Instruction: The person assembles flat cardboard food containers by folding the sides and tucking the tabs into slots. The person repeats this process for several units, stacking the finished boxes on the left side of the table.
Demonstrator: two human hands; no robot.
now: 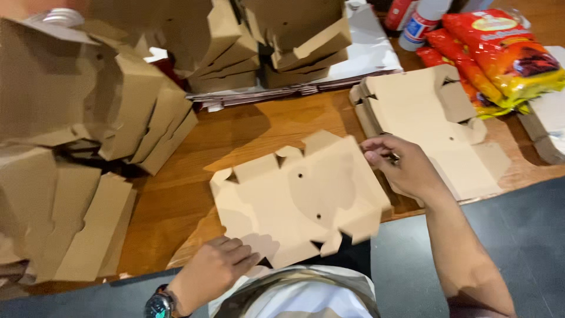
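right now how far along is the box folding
Done: folded cardboard boxes are piled on the left and more at the back of the wooden table. In hand: one flat die-cut cardboard blank, the left hand at its near corner and the right hand at its far edge; its flaps are only partly raised. Left: a stack of flat blanks sits to the right, unfolded.
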